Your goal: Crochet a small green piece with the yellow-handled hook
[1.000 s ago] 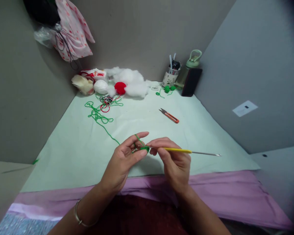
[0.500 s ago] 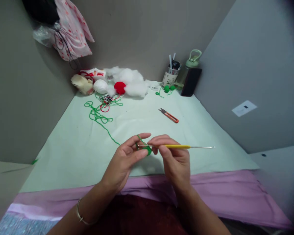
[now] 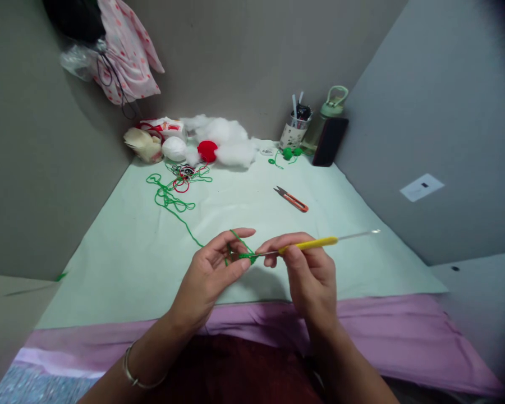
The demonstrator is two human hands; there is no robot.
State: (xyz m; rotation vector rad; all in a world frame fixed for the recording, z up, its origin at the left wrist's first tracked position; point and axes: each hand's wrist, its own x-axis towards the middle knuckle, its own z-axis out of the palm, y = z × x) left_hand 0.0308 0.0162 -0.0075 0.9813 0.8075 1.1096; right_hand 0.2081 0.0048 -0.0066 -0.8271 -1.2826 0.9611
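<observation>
Between the thumb and fingers of my left hand [image 3: 212, 272] is a small green crochet piece [image 3: 252, 258]. Green yarn [image 3: 180, 219] runs from a loose tangle on the table to this hand and loops over its raised index finger. My right hand [image 3: 311, 269] is closed round the yellow grip of a double-ended crochet hook [image 3: 313, 244]. The hook's left tip meets the green piece; its other metal end points right and slightly up. Part of the piece is hidden behind my left thumb.
Orange thread snips [image 3: 292, 199] lie beyond my hands. Along the back wall are white stuffing [image 3: 223, 134], a red ball [image 3: 207, 151], a white ball [image 3: 174, 148], small green pieces [image 3: 288, 153], a cup of pens [image 3: 293, 134], a phone [image 3: 330, 142] and a green bottle [image 3: 334, 104].
My right hand has moved a little right and tilted the hook, its far end now higher. The left tip has drawn back from above my left fingers to the green piece's edge.
</observation>
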